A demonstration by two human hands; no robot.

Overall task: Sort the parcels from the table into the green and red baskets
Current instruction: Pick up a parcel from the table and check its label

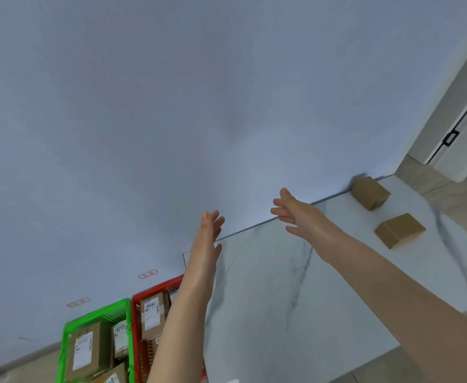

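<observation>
Two brown parcels on the white marble table, toward its far right end: far parcel against the wall, near parcel close by on the nearer side, apart from it. Left hand raised by the table's left edge, fingers straight and spread, holding nothing. Right hand out over the table near the wall, fingers loose and splayed, likewise released, well short of both parcels. Green basket and red basket side by side, left of the table and lower down, with labelled parcels inside, print too blurred to read. Green one cut off by the bottom edge; red one largely hidden behind the left forearm.
</observation>
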